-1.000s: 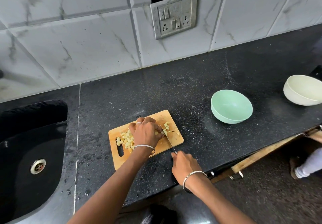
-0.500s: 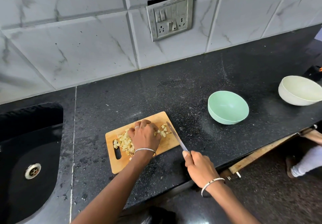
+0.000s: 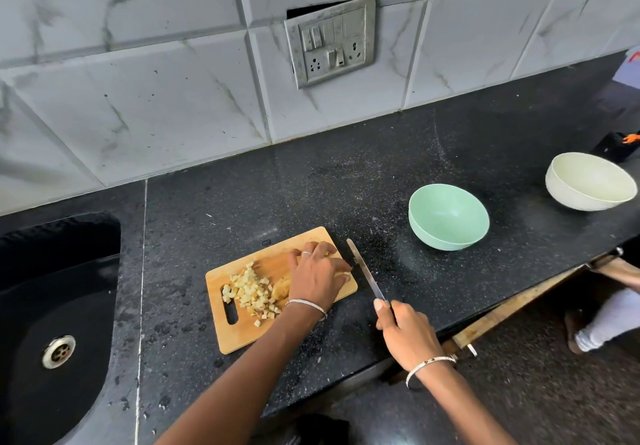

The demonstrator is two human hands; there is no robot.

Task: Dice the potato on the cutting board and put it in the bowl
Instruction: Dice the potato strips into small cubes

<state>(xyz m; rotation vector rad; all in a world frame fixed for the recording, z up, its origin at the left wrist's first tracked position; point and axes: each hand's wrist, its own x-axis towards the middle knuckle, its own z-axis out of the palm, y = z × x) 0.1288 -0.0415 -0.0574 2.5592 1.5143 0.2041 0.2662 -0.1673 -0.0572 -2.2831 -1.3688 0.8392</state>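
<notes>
A wooden cutting board point(image 3: 242, 330) lies on the black counter with a heap of diced potato point(image 3: 251, 292) on its left half. An uncut potato piece point(image 3: 281, 288) shows beside my left hand point(image 3: 317, 276). That hand lies palm down over the board's right part, fingers curled over potato bits; what it holds is hidden. My right hand point(image 3: 405, 332) grips the handle of a knife point(image 3: 363, 271), whose blade hangs just off the board's right edge. The mint green bowl point(image 3: 448, 217) stands empty to the right.
A cream bowl point(image 3: 588, 181) sits further right near the counter's edge. A black sink point(image 3: 52, 306) with a metal drain lies at the left. A switch plate is on the tiled wall. Another person's foot shows at the far right on the floor.
My right hand has drawn the knife off the board to its right side. My left hand has slid rightward across the board, uncovering the diced heap.
</notes>
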